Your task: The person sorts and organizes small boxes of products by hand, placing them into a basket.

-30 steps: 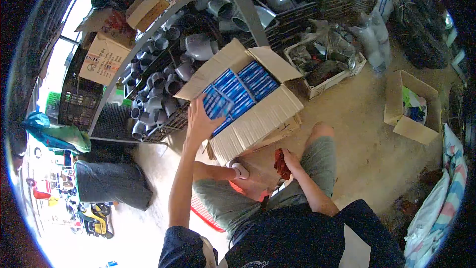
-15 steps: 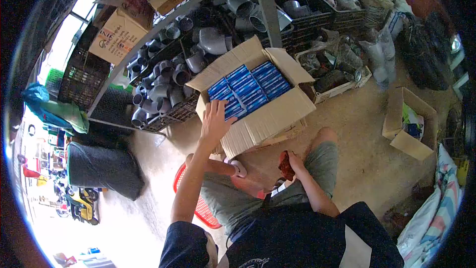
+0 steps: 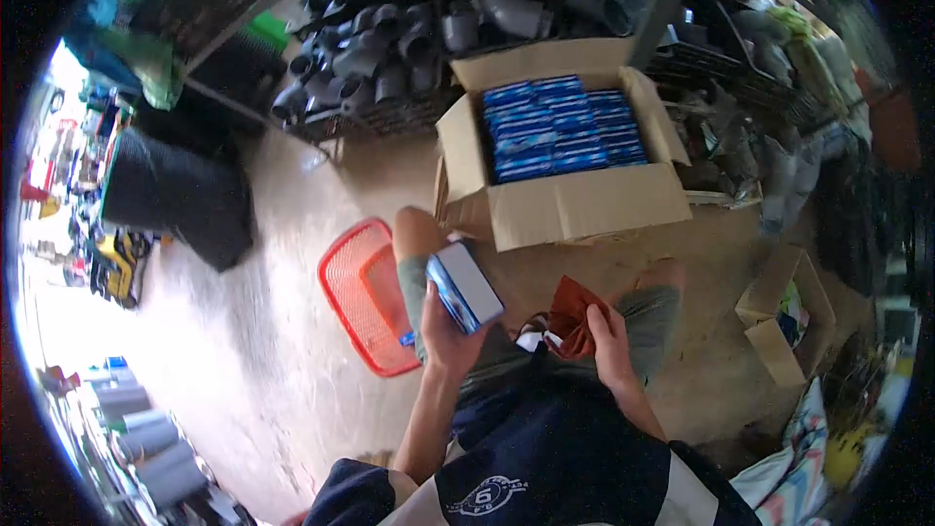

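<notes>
My left hand (image 3: 450, 341) is wrapped round a small blue and white box (image 3: 467, 284), held above my left thigh with its white face up. In my right hand (image 3: 609, 339) is a reddish-brown cloth (image 3: 575, 317), hanging between my knees. In front of me stands a large open cardboard carton (image 3: 589, 205) with its flaps folded out. Rows of similar blue boxes (image 3: 560, 127) fill it. The left hand is nearer to me than the carton and apart from it.
A red plastic basket (image 3: 341, 278) stands on the floor left of my leg. Grey pipe fittings (image 3: 365, 56) fill crates behind the carton. A metal post (image 3: 665, 0) rises just behind it. At right sits a smaller open carton (image 3: 779, 346); a dark roll (image 3: 175, 195) stands at left.
My left hand has come back from the carton to my lap with a blue and white box in it. The right hand still holds the cloth, now spread wider. The view has shifted.
</notes>
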`<state>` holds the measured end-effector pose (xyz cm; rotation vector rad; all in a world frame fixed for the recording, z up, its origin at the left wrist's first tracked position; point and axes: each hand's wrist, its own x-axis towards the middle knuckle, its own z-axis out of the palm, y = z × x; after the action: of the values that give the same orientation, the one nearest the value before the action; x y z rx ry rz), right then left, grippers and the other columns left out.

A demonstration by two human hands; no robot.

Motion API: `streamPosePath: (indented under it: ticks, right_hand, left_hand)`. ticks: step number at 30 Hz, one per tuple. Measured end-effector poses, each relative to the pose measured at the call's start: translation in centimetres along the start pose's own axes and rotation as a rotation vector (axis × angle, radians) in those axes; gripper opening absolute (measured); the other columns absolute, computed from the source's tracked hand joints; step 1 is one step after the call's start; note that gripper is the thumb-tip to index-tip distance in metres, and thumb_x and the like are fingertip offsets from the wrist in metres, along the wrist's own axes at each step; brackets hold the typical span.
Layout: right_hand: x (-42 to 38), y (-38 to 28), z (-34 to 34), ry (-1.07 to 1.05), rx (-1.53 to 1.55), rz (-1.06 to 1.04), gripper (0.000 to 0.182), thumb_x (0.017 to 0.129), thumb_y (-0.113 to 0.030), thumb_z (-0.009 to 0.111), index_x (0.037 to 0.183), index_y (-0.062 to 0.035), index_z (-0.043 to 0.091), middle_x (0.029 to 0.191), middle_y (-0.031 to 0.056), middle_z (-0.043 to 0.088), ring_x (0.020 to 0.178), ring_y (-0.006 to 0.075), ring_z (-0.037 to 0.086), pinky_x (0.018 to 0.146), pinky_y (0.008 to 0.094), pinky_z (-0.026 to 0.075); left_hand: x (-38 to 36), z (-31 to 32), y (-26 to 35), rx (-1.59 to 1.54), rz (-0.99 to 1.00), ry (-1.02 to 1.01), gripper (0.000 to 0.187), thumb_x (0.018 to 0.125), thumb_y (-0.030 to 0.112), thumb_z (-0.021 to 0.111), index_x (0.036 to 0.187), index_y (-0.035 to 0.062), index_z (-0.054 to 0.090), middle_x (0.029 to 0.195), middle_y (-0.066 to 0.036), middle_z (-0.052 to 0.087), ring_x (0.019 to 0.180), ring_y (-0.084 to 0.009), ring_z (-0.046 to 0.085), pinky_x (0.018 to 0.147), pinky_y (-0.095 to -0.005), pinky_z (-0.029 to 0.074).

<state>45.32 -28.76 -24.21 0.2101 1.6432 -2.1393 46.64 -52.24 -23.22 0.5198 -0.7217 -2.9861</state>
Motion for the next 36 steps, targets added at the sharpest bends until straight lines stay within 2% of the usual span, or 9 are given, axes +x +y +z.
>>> streamPosePath:
  ticks: [1,3,6,9,11,21,29,33,36]
  right_hand:
    - [-0.5,-1.9,1.9,-0.073,-0.108,-0.088,0.042,0.099,-0.027,0.055,0.132,-0.0011,0.055,0.131,0.0115,0.059,0.117,0.025,0.059,0.098,0.0364,0.047]
    - [0.1,-7.4,6.1,-0.239,-0.688,-0.584,0.047,0.099,-0.023,0.053,0.141,-0.0012,0.048,0.142,0.0173,0.05,0.122,0.0346,0.055,0.1,0.0394,0.045]
    - [1.6,-7.6,11.2,-0.455,-0.7,-0.644,0.052,0.099,-0.025,0.051,0.146,-0.0034,0.041,0.151,0.021,0.037,0.127,0.0419,0.049,0.106,0.0451,0.039]
    - [0.0,-7.9,12.2,-0.539,-0.933,-0.618,0.055,0.101,-0.026,0.049,0.149,-0.003,0.035,0.156,0.0201,0.029,0.133,0.045,0.04,0.112,0.0494,0.031]
    - [-1.6,-6.9,12.2,-0.596,-0.902,-0.542,0.056,0.101,-0.027,0.047,0.149,-0.0011,0.034,0.156,0.0207,0.028,0.136,0.0451,0.036,0.113,0.0506,0.027]
    - [-0.7,-6.9,13.0,-0.567,-0.653,-0.537,0.06,0.102,-0.021,0.044,0.151,0.0041,0.022,0.155,0.0237,0.028,0.14,0.0398,0.034,0.115,0.0463,0.026]
    - [1.2,-9.5,11.5,-0.358,-0.268,-0.23,0.053,0.103,-0.016,0.04,0.149,0.0059,0.027,0.153,0.0275,0.03,0.142,0.0382,0.031,0.114,0.0431,0.029]
    - [0.3,-8.6,10.7,-0.368,-0.668,-0.656,0.054,0.103,-0.017,0.041,0.15,0.0051,0.025,0.154,0.0264,0.029,0.14,0.0378,0.037,0.113,0.0436,0.032]
    - [-1.9,-8.8,9.9,-0.517,-0.624,-0.539,0.055,0.103,-0.019,0.041,0.151,0.004,0.024,0.154,0.0254,0.028,0.139,0.0365,0.038,0.113,0.0441,0.031]
  left_hand:
    - [-1.3,0.7,-0.3,0.03,-0.018,0.194,0.048,0.101,0.048,0.045,0.137,0.0167,0.039,0.125,-0.008,0.056,0.105,-0.0221,0.062,0.08,-0.0363,0.056]
    - [-3.4,0.6,-0.4,0.215,0.045,0.191,0.043,0.102,0.042,0.048,0.134,0.014,0.042,0.122,-0.006,0.054,0.105,-0.0189,0.058,0.086,-0.0352,0.052]
    - [-4.3,2.2,-0.4,0.503,0.224,0.238,0.035,0.103,0.032,0.05,0.129,0.0106,0.042,0.116,-0.006,0.051,0.102,-0.0159,0.052,0.09,-0.0321,0.046]
    - [-3.7,3.7,2.6,0.928,0.382,0.403,0.034,0.102,0.027,0.049,0.13,0.0085,0.041,0.116,-0.009,0.05,0.104,-0.0177,0.051,0.091,-0.0313,0.045]
    - [-4.0,3.5,3.1,0.842,0.41,0.417,0.035,0.102,0.02,0.047,0.133,0.0057,0.04,0.126,-0.015,0.047,0.116,-0.0224,0.049,0.095,-0.0346,0.045]
    - [-3.2,4.6,3.5,0.693,0.379,0.599,0.035,0.1,0.025,0.054,0.127,0.0046,0.043,0.112,-0.011,0.052,0.1,-0.018,0.052,0.089,-0.0336,0.045]
    - [-5.6,5.0,-0.3,1.172,0.381,0.297,0.033,0.094,0.011,0.061,0.123,0.0033,0.046,0.11,-0.009,0.052,0.095,-0.0164,0.052,0.085,-0.0295,0.045]
    - [-3.9,6.5,0.0,0.921,0.432,0.383,0.033,0.097,0.018,0.057,0.125,0.0041,0.046,0.112,-0.01,0.053,0.097,-0.0182,0.054,0.087,-0.0304,0.046]
    - [-2.5,8.8,2.1,0.8,0.386,0.556,0.034,0.1,0.027,0.051,0.127,0.0062,0.045,0.113,-0.011,0.054,0.098,-0.0194,0.055,0.087,-0.0321,0.047]
